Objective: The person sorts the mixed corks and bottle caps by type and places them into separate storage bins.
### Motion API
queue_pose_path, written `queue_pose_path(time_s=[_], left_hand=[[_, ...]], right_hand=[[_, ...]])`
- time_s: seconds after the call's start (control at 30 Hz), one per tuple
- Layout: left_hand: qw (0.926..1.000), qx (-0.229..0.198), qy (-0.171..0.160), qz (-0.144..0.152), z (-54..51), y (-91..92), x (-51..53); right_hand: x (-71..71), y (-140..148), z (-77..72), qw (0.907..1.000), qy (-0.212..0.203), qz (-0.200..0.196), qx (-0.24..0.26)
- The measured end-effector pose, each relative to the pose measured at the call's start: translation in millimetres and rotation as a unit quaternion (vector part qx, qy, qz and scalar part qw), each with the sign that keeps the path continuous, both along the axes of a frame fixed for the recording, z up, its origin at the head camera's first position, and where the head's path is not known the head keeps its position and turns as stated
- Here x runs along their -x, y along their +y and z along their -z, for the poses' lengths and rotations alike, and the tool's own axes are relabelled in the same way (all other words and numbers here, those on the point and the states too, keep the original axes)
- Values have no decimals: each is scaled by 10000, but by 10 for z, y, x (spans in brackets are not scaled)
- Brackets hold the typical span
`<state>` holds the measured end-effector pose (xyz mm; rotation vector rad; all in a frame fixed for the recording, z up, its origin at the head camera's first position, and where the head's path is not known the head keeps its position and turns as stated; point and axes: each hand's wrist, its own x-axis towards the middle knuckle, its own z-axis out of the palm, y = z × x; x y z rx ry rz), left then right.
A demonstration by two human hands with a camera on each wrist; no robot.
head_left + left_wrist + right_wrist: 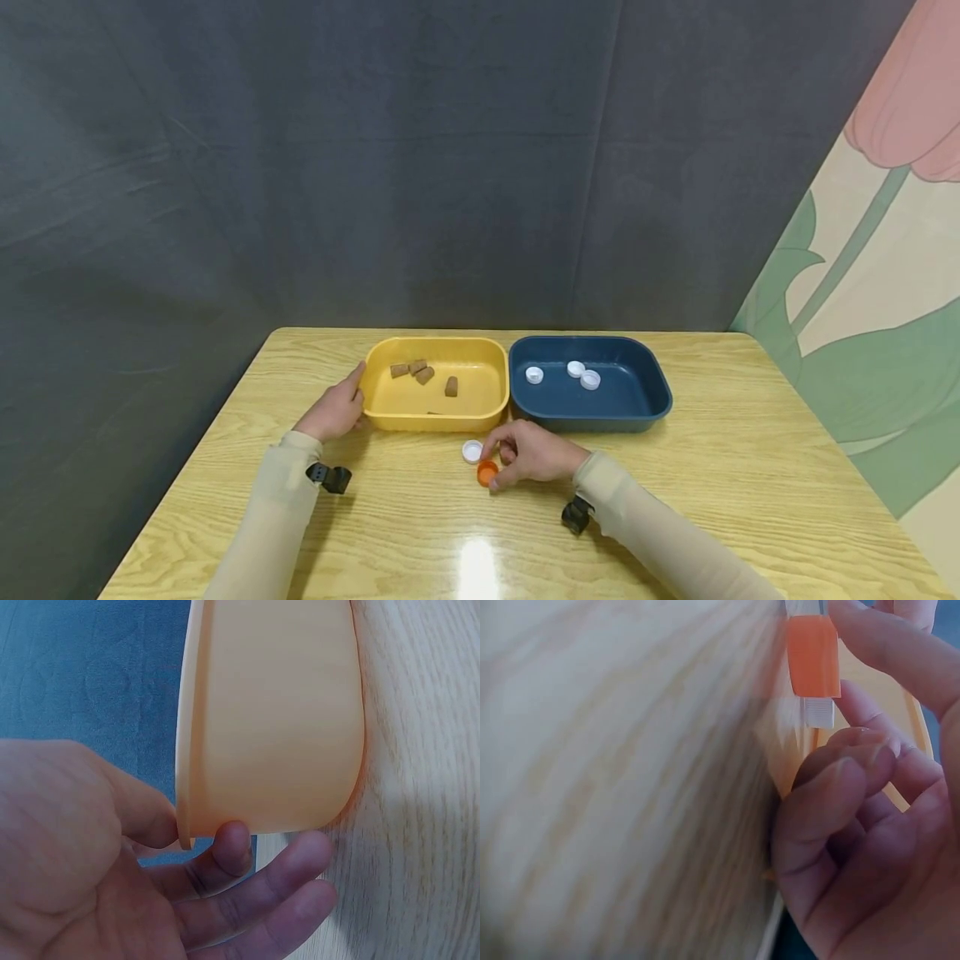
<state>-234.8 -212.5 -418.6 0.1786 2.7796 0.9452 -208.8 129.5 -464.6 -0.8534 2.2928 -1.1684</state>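
On the table, my right hand [536,452] has its thumb and index finger at either side of an orange bottle cap [487,473], pinching it; the other fingers are curled in. Right beside that cap lies a white bottle cap [472,452]. My left hand [336,412] holds the left end of a yellow bin [420,423]. In the left wrist view, the thumb lies at the bin's rim [185,750] and the fingertips [234,836] are against or near its outer wall. The right wrist view shows the orange cap [814,656] close up between thumb and index finger.
Several brown cork-like pieces [424,376] lie inside the yellow bin. A dark blue bin [600,425] stands against its right side, with white caps [590,380] in it. Behind the wooden table [405,517] hangs a dark curtain [465,167].
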Motion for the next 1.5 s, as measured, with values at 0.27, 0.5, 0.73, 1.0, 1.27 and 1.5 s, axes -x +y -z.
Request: queue_pose_path(time_s=[0.27, 0.5, 0.73, 1.0, 1.27, 1.5], left_hand=[[10000, 13, -43, -1, 11, -3, -3], [10000, 18, -38, -23, 11, -6, 5], [10000, 34, -79, -39, -9, -1, 0], [9999, 22, -81, -62, -7, 4, -7], [9999, 51, -83, -41, -8, 4, -4], [10000, 46, -50, -31, -20, 14, -24]], right_hand=[[8, -19, 29, 10000, -12, -79, -38], [6, -36, 34, 9995, 269, -135, -127], [1, -37, 34, 9992, 351, -99, -139], [-4, -30, 39, 9992, 379, -40, -98], [-41, -2, -80, 9994, 296, -67, 182], [-73, 57, -267, 9987, 451, 62, 223]])
